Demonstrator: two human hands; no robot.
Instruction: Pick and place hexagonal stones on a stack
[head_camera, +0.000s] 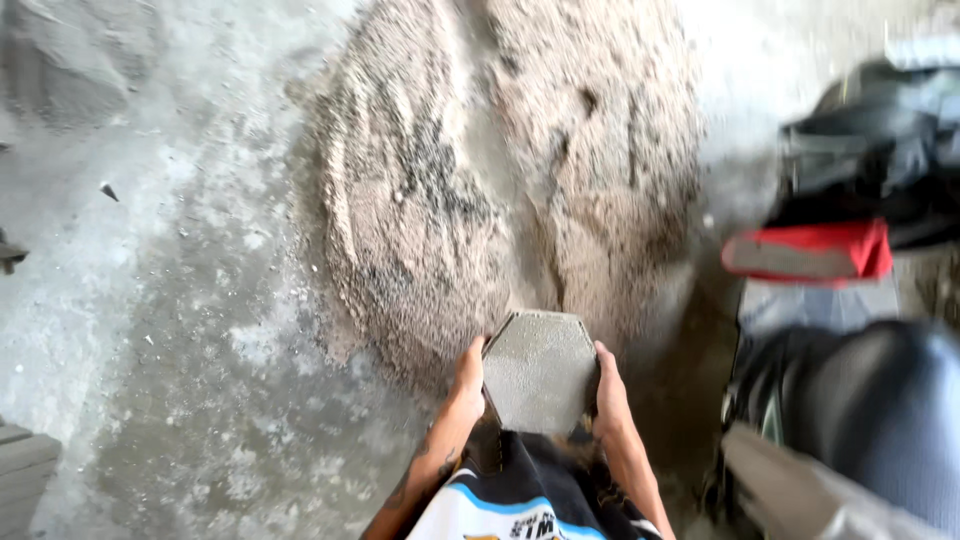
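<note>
On the grey concrete floor (180, 330), a brown sand heap (500, 160) lies at 12 o'clock. The left hand (468, 375) and right hand (608, 385) clasp a grey hexagonal concrete paver (540, 370), fingers pressed against its sides, lifted but not yet laid.

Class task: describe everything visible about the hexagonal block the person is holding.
The hexagonal block is grey, flat-faced and rough, like cast concrete. It sits level in front of the person's body, above the edge of a sand heap. The left hand grips its left side and the right hand its right side.
</note>
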